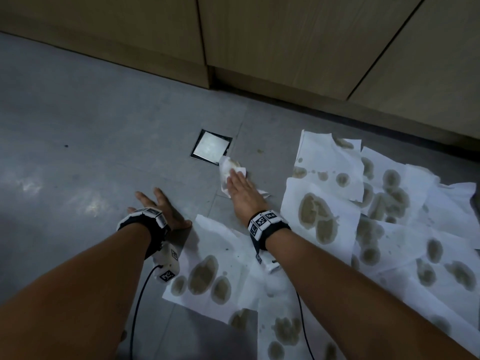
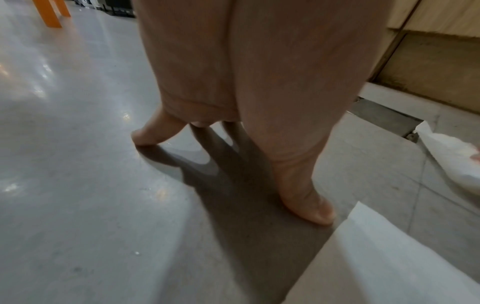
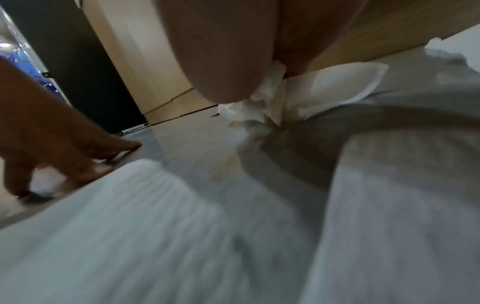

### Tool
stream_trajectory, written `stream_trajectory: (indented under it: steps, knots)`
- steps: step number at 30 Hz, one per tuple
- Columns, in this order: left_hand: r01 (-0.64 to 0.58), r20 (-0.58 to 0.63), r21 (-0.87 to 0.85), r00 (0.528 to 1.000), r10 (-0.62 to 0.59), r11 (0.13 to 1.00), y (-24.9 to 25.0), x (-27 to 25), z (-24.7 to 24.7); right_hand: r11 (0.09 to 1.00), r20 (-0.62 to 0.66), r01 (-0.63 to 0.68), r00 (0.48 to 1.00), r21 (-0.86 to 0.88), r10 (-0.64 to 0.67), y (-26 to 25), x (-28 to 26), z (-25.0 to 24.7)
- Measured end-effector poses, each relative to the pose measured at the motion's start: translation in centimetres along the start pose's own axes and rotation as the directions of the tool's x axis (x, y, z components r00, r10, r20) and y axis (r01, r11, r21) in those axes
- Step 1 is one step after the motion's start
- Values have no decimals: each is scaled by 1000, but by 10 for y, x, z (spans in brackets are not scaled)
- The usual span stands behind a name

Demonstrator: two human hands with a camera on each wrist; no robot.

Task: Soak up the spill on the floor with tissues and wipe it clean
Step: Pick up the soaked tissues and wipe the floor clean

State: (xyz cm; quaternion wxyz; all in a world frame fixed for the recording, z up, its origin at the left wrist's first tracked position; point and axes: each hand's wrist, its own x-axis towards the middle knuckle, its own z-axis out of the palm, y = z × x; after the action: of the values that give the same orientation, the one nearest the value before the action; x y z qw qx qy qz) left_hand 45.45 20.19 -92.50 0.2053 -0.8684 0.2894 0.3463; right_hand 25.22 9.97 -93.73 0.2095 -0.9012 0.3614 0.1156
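Two hands down on the grey floor. Right hand flat, fingers straight, pressing a crumpled stained tissue just beside the square floor drain cover. Left hand spread open, fingertips propped on bare floor. Many white tissue sheets blotched brown, overlapping to the right and nearer the body, below wooden cabinet doors.

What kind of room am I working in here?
Probably a kitchen or utility room. The grey tiled floor has a square metal drain cover set into it, and wooden cabinet doors run along the wall down to a dark kickboard.
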Motion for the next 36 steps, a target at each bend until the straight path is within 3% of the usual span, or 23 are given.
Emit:
stream_trajectory:
  steps: [2,5,9,14,17,19,25,32,36]
  knots:
    - [3,11,2,1000,-3,1000,0,0,-1,999,-29,-48,998,4,48,6,8,-3]
    - [4,18,5,1000,-4,1000,1,1,-1,996,53,-60,997,60,56,5,6,6]
    - [9,27,1,1000,-9,1000,2,-1,-3,996,70,-81,994,35,78,1,1,12]
    - [5,26,-15,1000,-4,1000,2,-1,-3,985,-68,-162,984,58,165,-8,-18,-7]
    - [6,29,-24,1000,-5,1000,2,-2,-3,951,12,-277,960,138,278,-15,-38,-4]
    - [7,23,-33,1000,-7,999,3,-2,-2,939,93,-299,953,168,287,-18,-45,4]
    - [11,19,-5,1000,-11,1000,3,-5,-3,965,80,-248,967,89,242,-25,-30,28]
    - [14,17,7,1000,-14,1000,4,-6,-3,987,-71,-162,984,17,162,-29,2,-3]
    - [20,18,15,1000,-20,1000,5,-5,-4,992,-9,-129,992,11,129,-25,35,-9]
